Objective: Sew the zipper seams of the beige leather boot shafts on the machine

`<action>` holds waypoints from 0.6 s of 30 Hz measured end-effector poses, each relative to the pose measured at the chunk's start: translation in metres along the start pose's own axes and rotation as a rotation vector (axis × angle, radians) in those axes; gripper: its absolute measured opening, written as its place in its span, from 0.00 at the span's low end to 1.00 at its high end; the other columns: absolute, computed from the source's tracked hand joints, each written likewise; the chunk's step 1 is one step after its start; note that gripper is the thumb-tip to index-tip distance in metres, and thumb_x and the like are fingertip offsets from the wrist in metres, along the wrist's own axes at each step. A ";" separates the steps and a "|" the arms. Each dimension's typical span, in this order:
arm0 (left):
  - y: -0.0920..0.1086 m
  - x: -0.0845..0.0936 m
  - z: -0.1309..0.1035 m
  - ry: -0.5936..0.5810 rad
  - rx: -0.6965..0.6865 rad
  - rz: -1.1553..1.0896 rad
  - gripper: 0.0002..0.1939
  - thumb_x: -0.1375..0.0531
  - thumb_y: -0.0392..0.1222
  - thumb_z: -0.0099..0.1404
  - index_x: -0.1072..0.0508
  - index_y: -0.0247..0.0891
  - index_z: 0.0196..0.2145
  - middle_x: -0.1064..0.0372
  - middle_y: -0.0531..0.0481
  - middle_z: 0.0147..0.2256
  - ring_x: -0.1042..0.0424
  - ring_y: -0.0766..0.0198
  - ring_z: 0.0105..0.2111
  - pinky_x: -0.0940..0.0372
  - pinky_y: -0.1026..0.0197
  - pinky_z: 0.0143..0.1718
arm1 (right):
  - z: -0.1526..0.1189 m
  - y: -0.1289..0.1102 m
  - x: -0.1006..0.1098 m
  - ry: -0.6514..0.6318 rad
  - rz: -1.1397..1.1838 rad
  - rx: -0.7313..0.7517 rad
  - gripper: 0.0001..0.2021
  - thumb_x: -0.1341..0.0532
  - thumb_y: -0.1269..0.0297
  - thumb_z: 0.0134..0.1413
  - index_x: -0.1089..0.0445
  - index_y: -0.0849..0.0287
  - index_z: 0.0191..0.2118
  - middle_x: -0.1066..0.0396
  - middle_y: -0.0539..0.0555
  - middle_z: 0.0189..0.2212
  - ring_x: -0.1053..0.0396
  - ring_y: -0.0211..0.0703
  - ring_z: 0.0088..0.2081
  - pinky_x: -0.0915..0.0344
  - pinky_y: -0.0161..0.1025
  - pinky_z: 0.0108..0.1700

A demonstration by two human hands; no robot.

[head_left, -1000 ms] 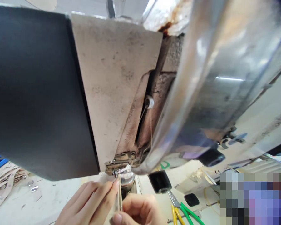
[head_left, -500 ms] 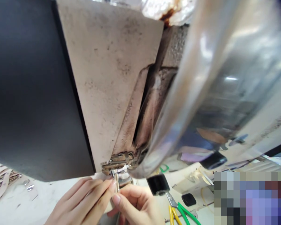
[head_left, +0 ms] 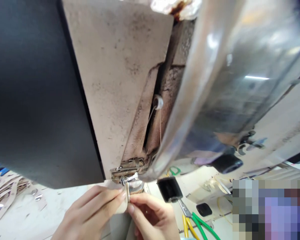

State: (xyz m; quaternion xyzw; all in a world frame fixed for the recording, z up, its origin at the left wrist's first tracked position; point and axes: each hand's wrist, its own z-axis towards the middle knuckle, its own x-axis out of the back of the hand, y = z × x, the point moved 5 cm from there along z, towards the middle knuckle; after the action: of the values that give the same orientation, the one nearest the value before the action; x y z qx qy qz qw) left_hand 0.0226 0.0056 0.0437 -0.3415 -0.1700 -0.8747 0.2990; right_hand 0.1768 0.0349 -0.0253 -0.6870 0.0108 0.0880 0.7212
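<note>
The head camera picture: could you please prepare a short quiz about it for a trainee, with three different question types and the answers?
1. Multiple choice: which colours are the handles of the scissors lying beyond the right hand?
A) red and blue
B) green and yellow
C) black and white

2. True or false: the fingers of the left hand touch the pale piece.

3. Fill the gap: thread hangs at a small ring on the machine, and this ring is coloured ____.

Key: 1 B; 2 true; 3 white.
</note>
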 end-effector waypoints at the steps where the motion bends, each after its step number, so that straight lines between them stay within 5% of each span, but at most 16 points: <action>1: -0.003 0.000 0.001 0.017 0.016 -0.034 0.14 0.50 0.37 0.78 0.25 0.42 0.50 0.25 0.52 0.44 0.28 0.73 0.46 0.36 0.77 0.53 | 0.000 -0.004 0.001 0.034 -0.085 0.097 0.21 0.33 0.46 0.55 0.24 0.61 0.27 0.35 0.50 0.18 0.42 0.30 0.16 0.43 0.27 0.17; 5: -0.011 -0.001 -0.001 0.089 0.111 -0.111 0.11 0.45 0.33 0.74 0.26 0.41 0.48 0.25 0.51 0.42 0.26 0.72 0.43 0.33 0.77 0.49 | -0.001 -0.011 0.000 0.106 -0.238 0.363 0.14 0.37 0.56 0.60 0.21 0.58 0.29 0.32 0.51 0.22 0.38 0.32 0.18 0.41 0.28 0.18; 12: 0.004 0.001 0.006 0.076 -0.015 -0.002 0.11 0.45 0.30 0.73 0.25 0.36 0.48 0.24 0.49 0.41 0.26 0.69 0.42 0.31 0.72 0.47 | 0.002 0.001 0.002 0.061 -0.084 0.224 0.14 0.33 0.52 0.55 0.20 0.59 0.29 0.35 0.49 0.20 0.39 0.31 0.17 0.39 0.29 0.17; 18: -0.004 -0.003 0.006 0.051 0.149 -0.116 0.10 0.42 0.31 0.71 0.27 0.43 0.46 0.25 0.55 0.40 0.26 0.73 0.41 0.32 0.77 0.46 | 0.003 -0.001 0.002 0.072 -0.080 0.186 0.15 0.32 0.50 0.53 0.19 0.58 0.30 0.36 0.48 0.18 0.41 0.30 0.16 0.43 0.28 0.18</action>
State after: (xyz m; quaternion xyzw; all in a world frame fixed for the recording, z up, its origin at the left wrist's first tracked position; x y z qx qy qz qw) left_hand 0.0253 0.0130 0.0454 -0.2856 -0.2465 -0.8838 0.2766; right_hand 0.1790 0.0385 -0.0242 -0.6199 0.0174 0.0330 0.7838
